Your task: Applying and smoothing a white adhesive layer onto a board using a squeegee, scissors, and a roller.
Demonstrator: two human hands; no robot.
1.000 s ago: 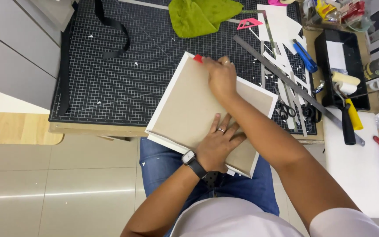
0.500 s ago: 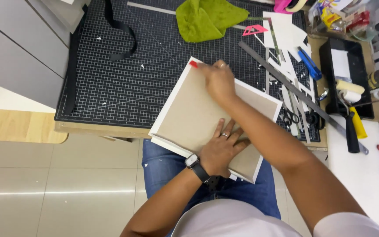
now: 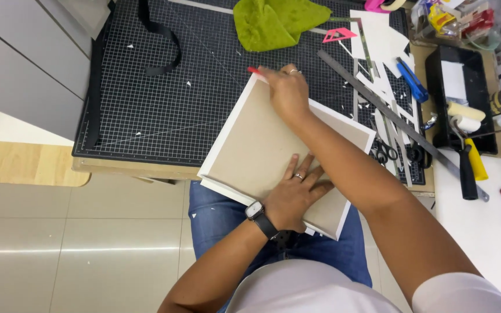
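Seen from above, a black gridded cutting mat (image 3: 163, 104) covers most of a wooden table (image 3: 129, 168), flecked with small white paper scraps. A large flat board (image 3: 262, 145) — tan card on its face with a white border — lies tilted across the mat's near edge, its lower part hanging out past the table over the person's blue-jeaned lap.

The left hand (image 3: 297, 194) lies flat on the board's lower half, fingers (image 3: 314, 174) spread wide and gripping nothing, pressing it down; a dark watch sits on the wrist. The right hand (image 3: 285, 90) is at the board's top corner, closed around a slim red-tipped tool (image 3: 254, 71) whose tip touches the white border; its kind cannot be told.

The step in hand looks like marking or trimming along the top edge. A next stroke would call for firm left-hand pressure so the overhanging board does not pivot.

Right of the board lie a long metal ruler (image 3: 389, 113), white paper offcuts, black scissors (image 3: 387, 152) and a blue cutter (image 3: 410, 81). A green cloth (image 3: 273, 23) sits at the mat's far edge.
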